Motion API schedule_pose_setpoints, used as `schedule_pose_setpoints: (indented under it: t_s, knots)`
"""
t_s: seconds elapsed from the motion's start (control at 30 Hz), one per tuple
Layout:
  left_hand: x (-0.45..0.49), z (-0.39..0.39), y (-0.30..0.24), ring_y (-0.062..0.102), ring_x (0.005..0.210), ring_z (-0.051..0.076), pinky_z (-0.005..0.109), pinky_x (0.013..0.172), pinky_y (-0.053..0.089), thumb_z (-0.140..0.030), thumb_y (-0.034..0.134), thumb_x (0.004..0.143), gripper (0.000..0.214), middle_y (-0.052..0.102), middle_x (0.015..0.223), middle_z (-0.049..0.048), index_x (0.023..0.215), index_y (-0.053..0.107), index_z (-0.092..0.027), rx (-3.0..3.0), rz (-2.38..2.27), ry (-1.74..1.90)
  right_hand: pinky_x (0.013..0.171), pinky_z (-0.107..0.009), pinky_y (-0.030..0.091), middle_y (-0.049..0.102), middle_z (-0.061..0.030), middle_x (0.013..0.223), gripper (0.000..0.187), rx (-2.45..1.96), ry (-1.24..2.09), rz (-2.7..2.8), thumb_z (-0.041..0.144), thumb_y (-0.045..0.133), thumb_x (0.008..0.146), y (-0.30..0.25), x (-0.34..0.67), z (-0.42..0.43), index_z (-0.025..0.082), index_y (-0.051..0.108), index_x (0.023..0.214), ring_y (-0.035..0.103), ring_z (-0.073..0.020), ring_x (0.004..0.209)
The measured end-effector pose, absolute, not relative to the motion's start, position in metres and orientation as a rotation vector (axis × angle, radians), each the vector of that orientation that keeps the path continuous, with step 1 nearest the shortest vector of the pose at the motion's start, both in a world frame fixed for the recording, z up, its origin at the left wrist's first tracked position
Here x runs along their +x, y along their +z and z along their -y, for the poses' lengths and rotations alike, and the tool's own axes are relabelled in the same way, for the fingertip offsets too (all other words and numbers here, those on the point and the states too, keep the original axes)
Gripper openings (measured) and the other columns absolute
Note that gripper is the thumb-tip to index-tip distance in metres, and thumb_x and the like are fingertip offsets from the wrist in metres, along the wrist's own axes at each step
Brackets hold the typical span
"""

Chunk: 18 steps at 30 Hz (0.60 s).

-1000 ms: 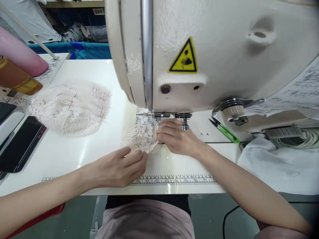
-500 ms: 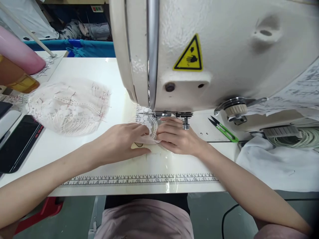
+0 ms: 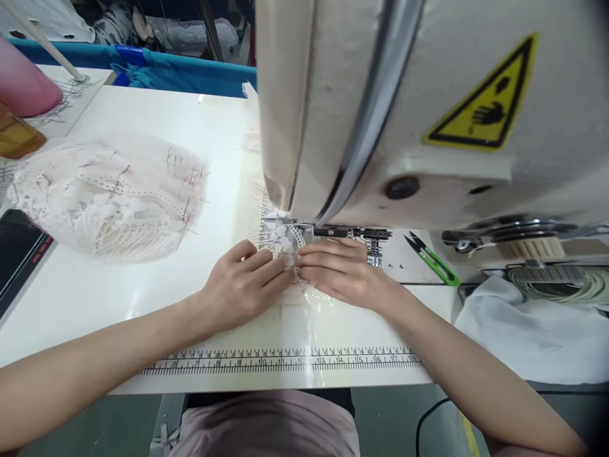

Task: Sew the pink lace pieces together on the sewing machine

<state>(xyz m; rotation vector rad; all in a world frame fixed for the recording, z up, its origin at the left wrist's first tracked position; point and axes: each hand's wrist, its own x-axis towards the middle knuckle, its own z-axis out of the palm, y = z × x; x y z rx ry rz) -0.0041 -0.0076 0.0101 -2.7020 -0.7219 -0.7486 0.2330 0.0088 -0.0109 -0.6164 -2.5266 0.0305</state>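
Note:
A piece of white lace fabric (image 3: 280,236) with scalloped trim lies under the head of the sewing machine (image 3: 328,114), around its presser foot. My left hand (image 3: 252,279) is closed, fingers curled and thumb hidden below, with its fingertips on the near left edge of the lace. My right hand (image 3: 340,270) lies just right of the lace, close in front of the machine's metal guide (image 3: 333,232). Its fingers are close together, with the tips gripping the lace's right edge. The fingertips of both hands almost meet. The needle is hidden behind the machine head.
A bundle of white lace pieces (image 3: 104,197) with red thread ends lies at left, over a dark phone-like device (image 3: 21,254). Thread cones (image 3: 28,82) stand behind it. Green thread snips (image 3: 432,259) and white cloth (image 3: 528,336) lie at right. A printed ruler (image 3: 285,362) runs along the front edge.
My view has moved closer to the machine. My left hand has curled from a spread thumb and fingers into a closed grip at the lace's near edge. The right hand stays beside the lace.

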Motion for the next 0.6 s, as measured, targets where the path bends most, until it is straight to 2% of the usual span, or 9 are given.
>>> schedule_pose_setpoints:
  t_s: [0.1,0.17,0.2,0.27,0.6]
  knots:
    - [-0.0041,0.0068,0.008,0.068,0.093,0.022,0.039,0.083,0.052,-0.012,0.053,0.091,0.012,0.074,0.099,0.0068,0.095,0.064,-0.013,-2.734,0.679,-0.762,0.09,-0.032,0.055,0.075,0.0025,0.102,0.021,-0.575,0.026,2.466,0.009,0.058,0.089,-0.0056,0.2316,-0.0084,0.021,0.062,0.106,0.068,-0.013,0.1]
    - [-0.0046,0.0067,0.0056,0.064,0.113,0.024,0.039,0.097,0.052,-0.013,0.049,0.092,0.018,0.071,0.115,0.0102,0.101,0.064,-0.011,-2.809,0.705,-0.749,0.087,-0.031,0.057,0.075,0.0022,0.099,0.022,-0.586,0.01,2.458,0.008,0.058,0.089,-0.0031,0.2302,-0.0085,0.021,0.061,0.106,0.069,-0.0132,0.095]
    - [-0.0049,0.0069,0.0044,0.063,0.117,0.024,0.037,0.099,0.053,-0.013,0.048,0.092,0.02,0.07,0.119,0.011,0.103,0.064,-0.01,-2.837,0.722,-0.741,0.086,-0.031,0.058,0.076,0.0021,0.098,0.022,-0.595,-0.002,2.458,0.007,0.059,0.088,-0.0028,0.2297,-0.0087,0.021,0.061,0.106,0.07,-0.0134,0.093]
    - [-0.0055,0.0073,0.0026,0.063,0.117,0.024,0.034,0.097,0.055,-0.012,0.048,0.091,0.022,0.069,0.12,0.0116,0.106,0.064,-0.008,-2.857,0.751,-0.732,0.085,-0.032,0.059,0.075,0.0024,0.095,0.022,-0.599,-0.02,2.447,0.007,0.06,0.087,-0.0038,0.2289,-0.0091,0.021,0.06,0.105,0.07,-0.0139,0.092]
    - [-0.0017,0.0076,0.0026,0.065,0.115,0.023,0.033,0.094,0.058,-0.013,0.049,0.092,0.023,0.069,0.12,0.0113,0.11,0.063,-0.008,-2.838,0.793,-0.738,0.1,-0.034,0.056,0.075,0.0015,0.092,0.017,-0.585,0.034,2.427,0.007,0.056,0.089,-0.0004,0.2284,-0.0121,0.02,0.062,0.1,0.07,-0.0122,0.09]
